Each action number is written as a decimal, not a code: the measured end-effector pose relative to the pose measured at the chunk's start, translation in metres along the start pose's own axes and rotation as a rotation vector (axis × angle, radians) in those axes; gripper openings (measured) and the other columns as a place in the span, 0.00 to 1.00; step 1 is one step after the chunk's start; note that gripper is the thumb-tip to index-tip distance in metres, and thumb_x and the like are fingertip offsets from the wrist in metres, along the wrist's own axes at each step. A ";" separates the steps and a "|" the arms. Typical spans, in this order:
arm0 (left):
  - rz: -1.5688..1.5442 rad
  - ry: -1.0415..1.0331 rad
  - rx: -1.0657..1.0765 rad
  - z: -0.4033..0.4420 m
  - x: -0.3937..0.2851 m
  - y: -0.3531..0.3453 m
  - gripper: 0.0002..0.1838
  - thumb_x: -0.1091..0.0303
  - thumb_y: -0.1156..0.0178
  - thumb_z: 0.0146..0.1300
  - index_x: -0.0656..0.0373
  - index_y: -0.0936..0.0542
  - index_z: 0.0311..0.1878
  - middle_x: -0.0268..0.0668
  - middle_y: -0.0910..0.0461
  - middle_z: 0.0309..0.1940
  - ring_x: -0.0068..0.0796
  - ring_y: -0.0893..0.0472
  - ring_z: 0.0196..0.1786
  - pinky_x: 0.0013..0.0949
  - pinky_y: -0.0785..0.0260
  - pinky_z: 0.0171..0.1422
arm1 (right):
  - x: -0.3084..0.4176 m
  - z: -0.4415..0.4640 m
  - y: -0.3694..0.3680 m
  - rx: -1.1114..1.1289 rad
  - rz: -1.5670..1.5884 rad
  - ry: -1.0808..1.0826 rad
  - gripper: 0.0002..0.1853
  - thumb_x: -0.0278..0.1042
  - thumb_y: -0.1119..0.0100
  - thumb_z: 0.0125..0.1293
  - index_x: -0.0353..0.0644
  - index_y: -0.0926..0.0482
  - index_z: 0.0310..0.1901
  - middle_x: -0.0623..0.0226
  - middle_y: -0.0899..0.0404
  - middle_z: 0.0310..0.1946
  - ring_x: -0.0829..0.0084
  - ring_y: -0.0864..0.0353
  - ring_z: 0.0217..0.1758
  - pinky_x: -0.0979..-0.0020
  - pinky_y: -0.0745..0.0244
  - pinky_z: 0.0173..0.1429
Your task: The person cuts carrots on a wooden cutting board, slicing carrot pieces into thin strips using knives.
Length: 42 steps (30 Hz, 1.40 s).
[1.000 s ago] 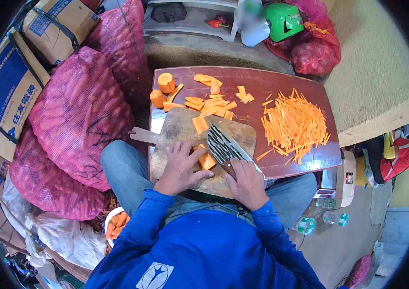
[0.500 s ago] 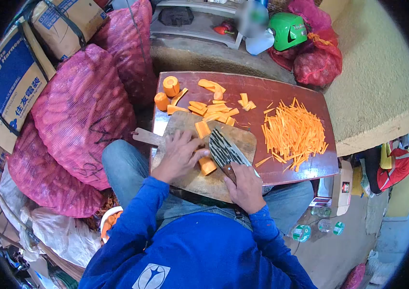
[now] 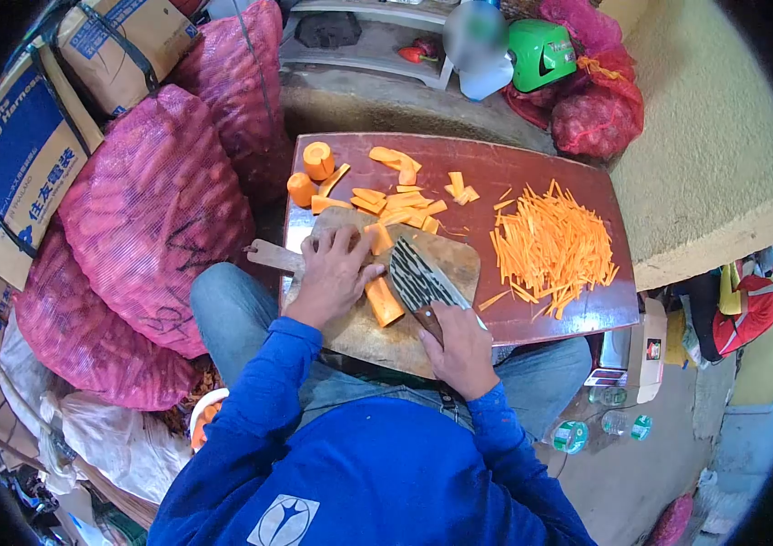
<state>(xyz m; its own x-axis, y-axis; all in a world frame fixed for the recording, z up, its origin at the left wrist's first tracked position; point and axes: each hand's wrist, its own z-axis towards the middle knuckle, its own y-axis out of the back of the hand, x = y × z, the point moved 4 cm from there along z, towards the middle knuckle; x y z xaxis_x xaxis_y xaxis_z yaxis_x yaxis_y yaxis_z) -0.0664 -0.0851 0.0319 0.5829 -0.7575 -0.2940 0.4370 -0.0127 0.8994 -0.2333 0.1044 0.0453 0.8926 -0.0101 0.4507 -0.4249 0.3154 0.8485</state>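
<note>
My right hand (image 3: 461, 353) is closed round the handle of a wide cleaver (image 3: 421, 275), its blade mottled dark and pointing away from me over the wooden cutting board (image 3: 336, 338). Just left of the blade lies a thick carrot chunk (image 3: 385, 305). My left hand (image 3: 336, 278) bends over the board, thumb at the chunk's upper end; part of its grip is hidden. A short carrot piece (image 3: 377, 238) lies by its fingertips. Beyond the board are flat carrot slices (image 3: 396, 211). A heap of carrot strips (image 3: 552, 250) covers the table's right side.
The board rests on a dark red table (image 3: 487, 164) in front of my lap. Two upright carrot stubs (image 3: 317, 161) stand at its far left corner. Big pink mesh sacks (image 3: 154, 218) crowd the left. A green helmet (image 3: 541, 55) sits beyond; plastic bottles (image 3: 570, 437) lie at lower right.
My left hand has shifted slightly up and left, baring more of the carrot chunk. The cleaver and right hand have moved slightly left. The camera view has shifted a little.
</note>
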 end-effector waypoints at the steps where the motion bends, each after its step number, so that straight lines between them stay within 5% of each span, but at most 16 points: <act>1: 0.060 0.017 -0.053 0.002 0.000 -0.002 0.29 0.46 0.30 0.73 0.53 0.17 0.70 0.39 0.21 0.63 0.46 0.25 0.67 0.58 0.41 0.69 | 0.000 0.000 0.000 -0.001 -0.001 0.000 0.29 0.37 0.22 0.65 0.39 0.20 0.66 0.53 0.14 0.51 0.46 0.15 0.51 0.48 0.18 0.53; 8: -0.044 0.003 -0.084 -0.003 0.007 -0.004 0.32 0.50 0.28 0.72 0.55 0.19 0.73 0.42 0.21 0.64 0.48 0.26 0.68 0.54 0.39 0.72 | -0.002 0.000 0.000 0.014 0.012 0.003 0.30 0.37 0.22 0.65 0.38 0.20 0.66 0.51 0.14 0.53 0.46 0.15 0.52 0.48 0.18 0.54; 12: -0.168 -0.048 -0.234 -0.007 0.004 0.010 0.22 0.58 0.23 0.67 0.58 0.13 0.60 0.41 0.15 0.54 0.49 0.20 0.60 0.52 0.34 0.69 | 0.000 0.001 0.001 0.013 0.004 0.004 0.30 0.37 0.23 0.66 0.38 0.21 0.67 0.51 0.14 0.52 0.45 0.15 0.52 0.48 0.18 0.54; 16: -0.442 -0.168 -0.362 -0.007 -0.047 0.095 0.16 0.62 0.18 0.62 0.62 0.10 0.46 0.40 0.12 0.39 0.51 0.14 0.43 0.47 0.25 0.56 | -0.002 0.001 0.001 0.029 -0.003 0.008 0.30 0.37 0.23 0.65 0.39 0.21 0.67 0.51 0.15 0.50 0.45 0.15 0.52 0.48 0.19 0.53; 20: -0.481 -0.502 -0.488 -0.012 -0.120 0.207 0.17 0.60 0.15 0.57 0.60 0.09 0.42 0.35 0.13 0.34 0.36 0.14 0.39 0.45 0.24 0.45 | -0.001 0.003 -0.001 0.040 -0.014 0.047 0.28 0.38 0.24 0.66 0.39 0.20 0.66 0.56 0.16 0.49 0.50 0.17 0.51 0.51 0.18 0.52; 24: -0.392 -0.134 -0.409 -0.055 -0.175 0.264 0.14 0.60 0.20 0.46 0.54 0.14 0.31 0.30 0.21 0.24 0.30 0.19 0.31 0.38 0.26 0.39 | -0.001 0.002 -0.005 0.004 -0.069 0.042 0.28 0.37 0.24 0.66 0.39 0.19 0.65 0.55 0.16 0.47 0.49 0.17 0.50 0.50 0.18 0.51; 42: -0.383 -0.426 -0.254 -0.038 -0.163 0.228 0.13 0.62 0.23 0.46 0.53 0.15 0.34 0.33 0.19 0.30 0.32 0.20 0.32 0.38 0.26 0.38 | 0.000 0.001 -0.009 0.037 -0.139 0.061 0.29 0.40 0.25 0.69 0.39 0.21 0.67 0.53 0.16 0.50 0.48 0.16 0.53 0.50 0.17 0.54</act>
<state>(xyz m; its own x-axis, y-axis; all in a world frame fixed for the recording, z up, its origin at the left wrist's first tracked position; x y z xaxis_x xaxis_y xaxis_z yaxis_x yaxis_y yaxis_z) -0.0358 0.0602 0.2727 0.0512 -0.9244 -0.3780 0.7407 -0.2187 0.6353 -0.2299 0.1003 0.0383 0.9503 0.0067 0.3112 -0.3005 0.2802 0.9117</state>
